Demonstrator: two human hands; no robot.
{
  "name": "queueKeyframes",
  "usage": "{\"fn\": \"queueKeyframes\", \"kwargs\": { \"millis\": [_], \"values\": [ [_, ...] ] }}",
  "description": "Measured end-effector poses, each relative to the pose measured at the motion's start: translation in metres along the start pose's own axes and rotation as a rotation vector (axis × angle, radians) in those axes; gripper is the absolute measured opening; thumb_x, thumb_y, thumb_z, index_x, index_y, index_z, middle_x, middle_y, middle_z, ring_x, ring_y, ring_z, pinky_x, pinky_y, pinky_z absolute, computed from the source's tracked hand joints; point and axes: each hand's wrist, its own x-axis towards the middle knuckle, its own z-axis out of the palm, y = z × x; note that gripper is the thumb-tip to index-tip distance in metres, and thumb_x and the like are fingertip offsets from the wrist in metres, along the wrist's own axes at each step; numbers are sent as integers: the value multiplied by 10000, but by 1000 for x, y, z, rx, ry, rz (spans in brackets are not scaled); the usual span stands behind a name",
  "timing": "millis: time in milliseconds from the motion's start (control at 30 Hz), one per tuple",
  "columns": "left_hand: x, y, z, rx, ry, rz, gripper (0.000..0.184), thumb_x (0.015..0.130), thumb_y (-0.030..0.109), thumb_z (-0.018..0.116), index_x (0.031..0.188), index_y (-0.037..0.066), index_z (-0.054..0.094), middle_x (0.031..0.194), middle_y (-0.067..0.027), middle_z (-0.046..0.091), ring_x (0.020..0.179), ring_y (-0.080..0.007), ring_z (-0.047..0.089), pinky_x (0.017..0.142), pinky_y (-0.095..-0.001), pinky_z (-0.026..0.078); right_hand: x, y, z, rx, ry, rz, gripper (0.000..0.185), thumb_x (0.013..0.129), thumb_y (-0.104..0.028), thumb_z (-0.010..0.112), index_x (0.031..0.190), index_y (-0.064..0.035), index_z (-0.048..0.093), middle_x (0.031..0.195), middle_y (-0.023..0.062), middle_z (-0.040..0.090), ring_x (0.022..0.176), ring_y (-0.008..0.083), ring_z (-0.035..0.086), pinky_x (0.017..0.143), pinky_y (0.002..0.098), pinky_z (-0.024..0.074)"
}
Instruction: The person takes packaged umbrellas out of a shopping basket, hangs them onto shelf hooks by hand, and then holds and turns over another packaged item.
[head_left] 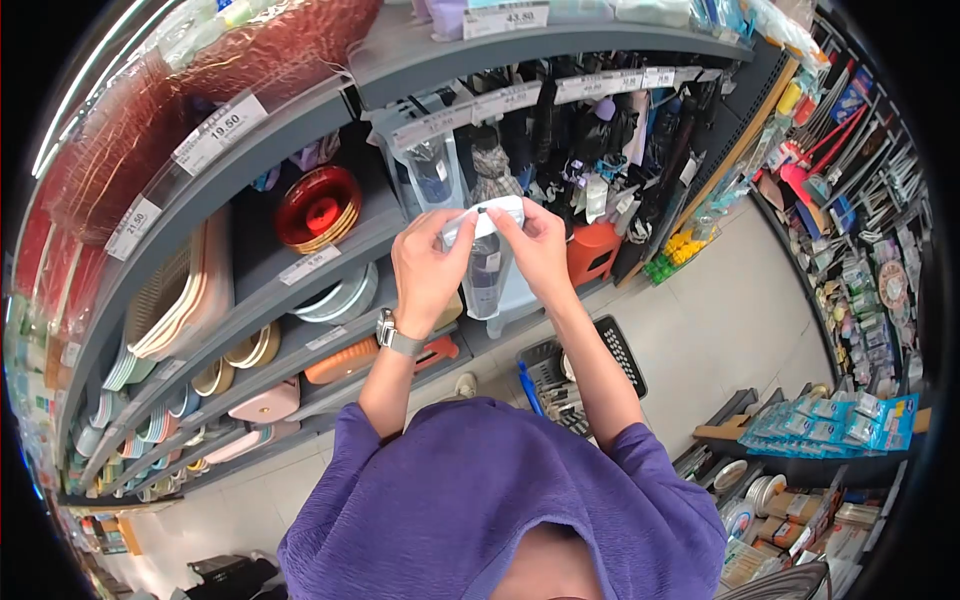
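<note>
- Left hand (430, 265): thumb and fingers pinch one end of a small white packet (507, 206); a watch (387, 328) circles the wrist.
- Right hand (535, 250): pinches the packet's other end, so it sits between both hands.
- Left of the left hand: a red bowl (320, 208) on a shelf.
- Below the right hand: a black basket (624, 358).

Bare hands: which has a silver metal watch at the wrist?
The left hand: the silver metal watch circles its wrist; the right hand has none.

The light is bright; edges bow into black.
</note>
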Motion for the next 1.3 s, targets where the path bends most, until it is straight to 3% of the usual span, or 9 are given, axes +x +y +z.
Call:
{"fn": "queueKeyframes", "kwargs": {
  "millis": [133,200,267,433,600,867,1100,1133,1300],
  "values": [
    [34,-36,5,-151,73,-112,194,902,158,720,978,-21,721,679,-12,655,530,-16,421,467,-227,314,49,9,24,-62,-10,1,167,940,-107,687,1033,30,707,937,35,724,825,54,627,725,234,493],
    [54,-51,11,-195,87,-115,216,915,166,706,986,-38,709,724,-31,688,567,-32,496,503,-230,376,72,15,33,-85,-23,-21,180,937,-124,689,1029,30,703,932,35,723,823,58,630,729,237,492],
    [67,-56,14,-182,152,-166,209,897,187,689,945,-17,698,707,-176,684,586,-282,646,574,-369,474,88,19,39,0,-29,54,176,941,-130,682,1021,27,699,925,35,722,824,61,631,738,240,492],
    [81,-68,29,-175,248,-83,177,884,158,678,935,-11,688,880,-202,687,824,-371,651,747,-459,490,110,25,34,118,-75,56,168,945,-102,675,1082,-6,678,1022,41,717,908,95,650,844,271,499],
    [83,-66,30,-281,312,-130,153,868,110,676,952,-18,666,862,-192,672,843,-375,638,772,-456,488,125,35,33,169,-76,-42,144,915,-40,670,1050,9,674,1004,46,711,883,90,643,813,262,505],
    [89,-68,23,-50,335,5,245,838,99,622,1043,-30,659,961,-239,666,936,-432,626,828,-485,490,135,40,34,135,-109,-28,140,891,-27,658,1025,-2,693,982,36,713,857,94,638,800,269,496],
    [92,-66,15,-47,219,-87,216,829,98,626,1019,4,664,922,-218,683,875,-437,650,783,-504,510,134,45,40,124,-76,-31,158,880,-37,673,1025,23,694,964,40,715,841,112,647,777,269,496],
    [95,-60,11,85,214,-96,217,822,86,629,1026,20,662,907,-201,689,854,-428,657,759,-506,518,137,49,42,127,-73,-32,158,880,-37,673,1025,23,694,964,40,715,841,112,647,777,269,496],
    [105,-60,10,404,281,-51,197,823,95,641,1017,62,639,873,-161,698,818,-381,676,699,-493,543,147,52,57,-366,184,-236,182,810,-39,713,957,65,689,867,109,736,811,173,683,732,328,524]
  ]
}}
